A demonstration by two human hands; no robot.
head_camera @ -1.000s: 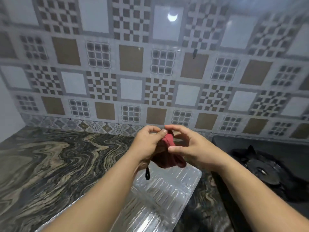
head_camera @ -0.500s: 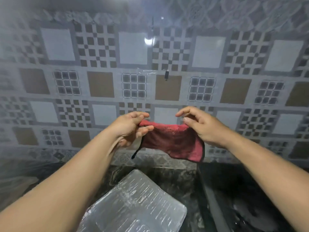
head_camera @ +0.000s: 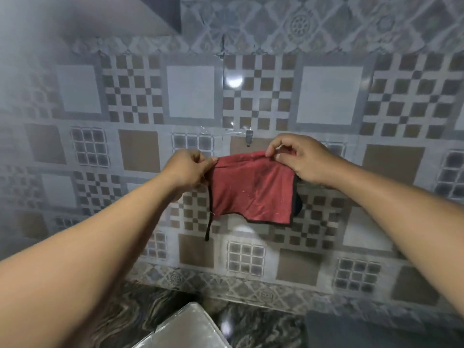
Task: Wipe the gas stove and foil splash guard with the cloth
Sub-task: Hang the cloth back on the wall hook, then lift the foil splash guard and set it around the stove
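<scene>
Against the patterned tile wall [head_camera: 190, 96], two bare forearms reach up from the lower corners of the view. Toward the left, the left hand [head_camera: 187, 168] is closed, its thumb and fingers pinching the upper left corner of a red cloth [head_camera: 251, 189]. A thin dark strap [head_camera: 209, 222] hangs straight down from that corner, loose at its lower end. The cloth is spread flat between the hands in front of the wall, well above the bench, its top edge pulled level and its lower edge hanging free with a dark trim along the sides. On the right, the right hand [head_camera: 300, 158] is also closed, fingertips pinching the upper right corner of the cloth, knuckles up. Down below, the marbled dark bench [head_camera: 120, 320] runs along the foot of the wall; a shiny foil splash guard [head_camera: 185, 330] lies on it at the bottom centre, and to its right the dark edge of the gas stove [head_camera: 351, 332] shows, blurred.
</scene>
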